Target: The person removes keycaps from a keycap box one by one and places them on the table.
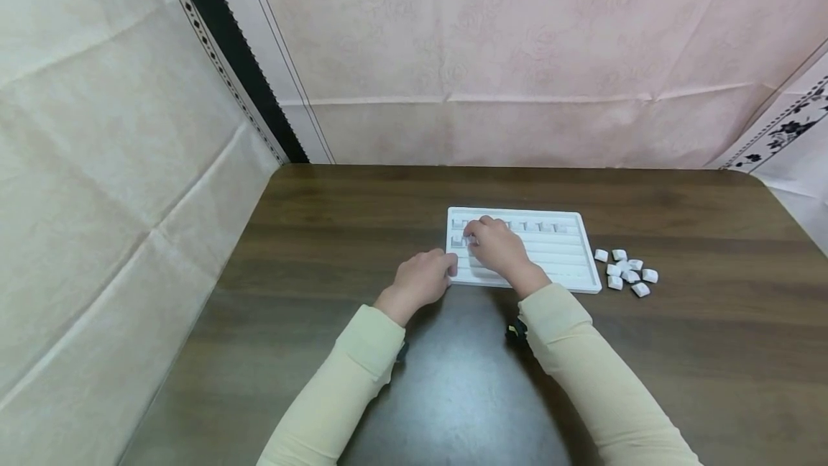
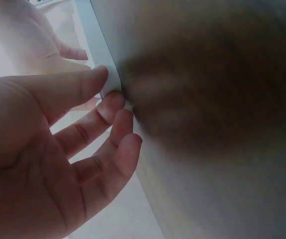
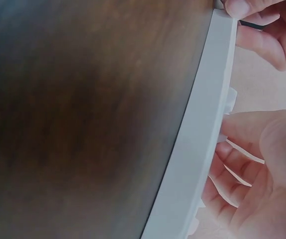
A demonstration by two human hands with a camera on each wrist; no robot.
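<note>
A white ridged tray (image 1: 559,259) lies on the table, with small white pieces (image 1: 532,226) lined up along its top row and a few at the left of the second row. My left hand (image 1: 422,279) holds the tray's near left corner, thumb (image 2: 90,82) on the rim and index finger beneath. Over the second row, near the left end, my right hand (image 1: 499,249) pinches a small white block (image 3: 223,138) between thumb and fingers. Its fingers partly cover that row in the head view.
Several loose white blocks (image 1: 629,276) are heaped on the brown wooden table (image 1: 466,387) just right of the tray. Pale patterned cloth (image 1: 517,56) hangs behind the table's far edge, and more cloth (image 1: 97,185) hangs at the left.
</note>
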